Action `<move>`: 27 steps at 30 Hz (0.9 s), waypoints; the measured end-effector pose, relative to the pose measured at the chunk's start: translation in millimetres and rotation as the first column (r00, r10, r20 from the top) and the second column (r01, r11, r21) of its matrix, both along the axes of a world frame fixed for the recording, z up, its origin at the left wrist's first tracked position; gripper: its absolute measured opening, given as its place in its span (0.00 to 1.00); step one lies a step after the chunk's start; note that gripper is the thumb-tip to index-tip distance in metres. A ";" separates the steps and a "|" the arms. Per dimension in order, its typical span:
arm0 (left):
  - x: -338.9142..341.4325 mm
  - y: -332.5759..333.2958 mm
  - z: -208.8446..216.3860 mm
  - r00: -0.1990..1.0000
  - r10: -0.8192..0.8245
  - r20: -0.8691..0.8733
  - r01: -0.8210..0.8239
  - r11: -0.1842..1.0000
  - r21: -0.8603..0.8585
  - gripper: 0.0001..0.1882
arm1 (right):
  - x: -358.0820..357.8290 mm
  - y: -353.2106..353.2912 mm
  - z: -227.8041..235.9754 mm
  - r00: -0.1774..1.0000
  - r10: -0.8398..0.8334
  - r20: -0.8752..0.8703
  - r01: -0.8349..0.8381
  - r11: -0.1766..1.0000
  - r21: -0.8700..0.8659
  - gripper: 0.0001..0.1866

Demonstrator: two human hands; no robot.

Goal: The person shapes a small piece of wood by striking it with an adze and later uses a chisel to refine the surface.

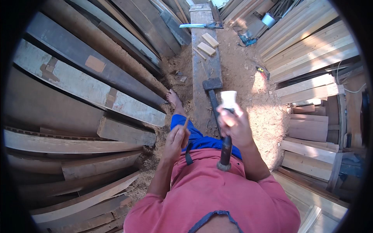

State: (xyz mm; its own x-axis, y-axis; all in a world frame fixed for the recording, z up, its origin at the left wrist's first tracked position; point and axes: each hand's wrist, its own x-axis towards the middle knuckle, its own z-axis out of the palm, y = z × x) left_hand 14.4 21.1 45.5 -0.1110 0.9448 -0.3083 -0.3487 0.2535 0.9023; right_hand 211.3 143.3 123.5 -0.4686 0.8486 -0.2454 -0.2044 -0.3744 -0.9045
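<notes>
My right hand (236, 124) is closed around a chisel, raised over the bench. Its wide blade (228, 98) points away from me and shines white in the light. The dark handle (226, 149) comes back toward my shirt and ends in a worn metal ring. My left hand (176, 140) is closed on a thin brown wooden stick (187, 122), its tip poking up past the fingers. Between my legs runs a narrow plank bench (200, 77). On it lies a hammer with a dark block head (212, 83), its handle partly hidden by my right hand.
Two small wood blocks (206, 48) and a thin strip (199, 53) lie farther along the bench, below a handsaw (200, 26). A blue power tool (247, 40) and a tape measure (262, 71) rest on the sawdust. Boards (89, 83) lean at left; stacked planks (311, 52) stand right.
</notes>
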 end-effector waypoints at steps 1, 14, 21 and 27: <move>2.2 16.2 3.8 0.999 0.034 -0.032 -0.032 0.997 0.073 0.15 | -9.7 3.5 -8.4 0.997 0.024 0.080 -0.029 0.998 0.053 0.08; 18.6 35.9 -3.7 0.986 -0.085 -0.140 0.106 0.983 0.152 0.17 | -22.3 18.6 -48.5 0.970 -0.033 0.241 -0.084 0.884 0.460 0.07; 3.6 27.8 -7.7 0.965 -0.189 0.179 0.189 0.982 0.019 0.21 | -19.9 28.6 -45.6 0.977 0.046 0.208 -0.105 0.954 0.282 0.09; 4.6 51.5 -12.3 0.969 -0.028 0.246 0.022 0.999 0.029 0.22 | -33.3 -14.2 -74.6 0.977 -0.140 -0.162 0.094 0.960 -0.266 0.12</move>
